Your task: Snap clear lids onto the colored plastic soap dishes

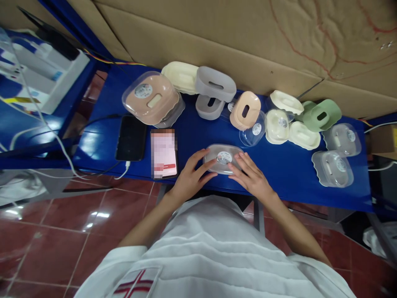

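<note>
A clear plastic lid with a round label lies in front of me near the table's front edge. My left hand rests on its left side, fingers spread over the top. On the opposite side my right hand touches it with its fingers stretched out. What lies beneath the clear plastic is hard to make out. Just beyond stand a peach oval piece with a slot and a clear labelled lid. Two grey slotted pieces, an upper one and a lower one, stand behind to the left.
A pink container with a clear lid stands back left. Cream pieces, green pieces and clear lidded containers stand right. A dark phone with a cable and a lit phone lie left on the blue table.
</note>
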Demonstrator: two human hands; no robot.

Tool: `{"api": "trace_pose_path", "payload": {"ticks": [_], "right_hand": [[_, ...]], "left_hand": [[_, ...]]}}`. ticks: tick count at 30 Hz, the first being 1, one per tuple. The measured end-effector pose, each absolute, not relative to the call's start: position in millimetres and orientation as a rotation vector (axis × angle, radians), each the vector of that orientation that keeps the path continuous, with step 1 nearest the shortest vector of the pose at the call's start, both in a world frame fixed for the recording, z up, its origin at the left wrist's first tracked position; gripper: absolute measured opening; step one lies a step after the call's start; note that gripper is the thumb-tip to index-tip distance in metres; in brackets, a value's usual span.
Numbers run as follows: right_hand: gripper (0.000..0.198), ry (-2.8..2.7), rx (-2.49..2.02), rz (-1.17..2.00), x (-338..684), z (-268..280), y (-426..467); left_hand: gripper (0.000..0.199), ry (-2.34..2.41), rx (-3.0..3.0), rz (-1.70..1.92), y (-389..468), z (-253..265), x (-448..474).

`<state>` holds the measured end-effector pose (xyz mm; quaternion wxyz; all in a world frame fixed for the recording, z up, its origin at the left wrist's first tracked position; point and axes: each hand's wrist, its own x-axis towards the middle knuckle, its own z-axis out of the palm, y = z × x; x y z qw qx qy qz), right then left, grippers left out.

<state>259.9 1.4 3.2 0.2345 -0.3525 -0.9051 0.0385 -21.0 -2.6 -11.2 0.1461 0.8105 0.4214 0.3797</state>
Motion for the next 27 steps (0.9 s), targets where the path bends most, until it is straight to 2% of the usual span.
{"api": "trace_pose_path", "payload": {"ticks": [15, 22, 24, 27], "right_hand": [[0.093, -2.456, -0.95, 0.015, 261.3, 0.4, -1.0], [0.084, -2.398, -0.94, 0.108, 264.9, 1.7, 0.0], [0.079, -2.286, -0.994, 0.129, 269.3, 0.1, -0.2], [0.069, -2.125, -1.097, 0.11, 273.6, -2.1, 0.1]], "left_hand": [[0.052, 1.204, 2.337, 1.076, -2.6, -9.4, -19.9], [0.051, 1.16, 2.213, 0.819, 5.5, 0.7, -14.8], [0.051, 1.18, 2.219, 0.881, 9.5, 12.5, -19.0], [0.056, 1.371, 2.227, 1.177, 26.2, 36.1, -46.1]]}}
